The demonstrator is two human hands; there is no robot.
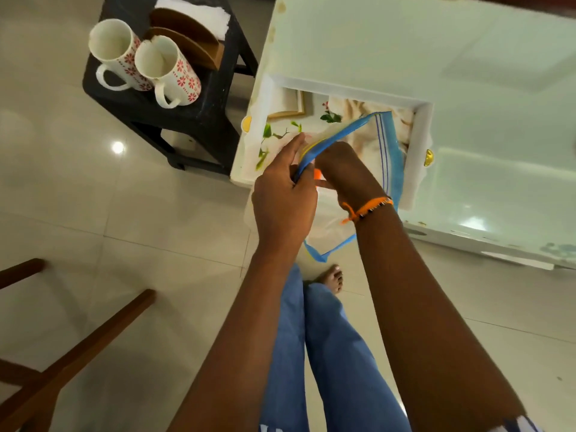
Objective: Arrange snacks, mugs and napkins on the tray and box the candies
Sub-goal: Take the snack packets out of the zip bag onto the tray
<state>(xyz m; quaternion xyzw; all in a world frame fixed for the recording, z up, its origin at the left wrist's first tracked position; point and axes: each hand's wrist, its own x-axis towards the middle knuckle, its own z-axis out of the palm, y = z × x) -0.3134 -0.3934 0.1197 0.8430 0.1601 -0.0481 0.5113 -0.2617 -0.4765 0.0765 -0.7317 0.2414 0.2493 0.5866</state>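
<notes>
Clear plastic with blue edges and a blue zip strip: that is the bag (381,141) the person holds up over the near edge of the white table (498,73), its lower corner hanging down past the table edge toward the floor. Something small and orange shows between the two hands at the bag's mouth; what it is cannot be told. The left hand (285,194) is closed on the bag's zip edge, fingers curled round it and thumb pressed on top. The right hand (346,169), with an orange thread band (369,207) at the wrist, is pushed into or against the bag's opening with its fingers bent; the fingertips are hidden, so whether it grips anything cannot be told. Below the arms are blue trousers and a bare foot on pale floor tiles.

Behind the bag a white tray (424,126) with a leaf and flower print lies on the table, the bag's far end over it. Farther left, on a black stool (199,120), two white mugs (146,62) with red flower patterns stand side by side, touching, and behind them a brown wooden holder (187,39) keeps white napkins (199,14)
</notes>
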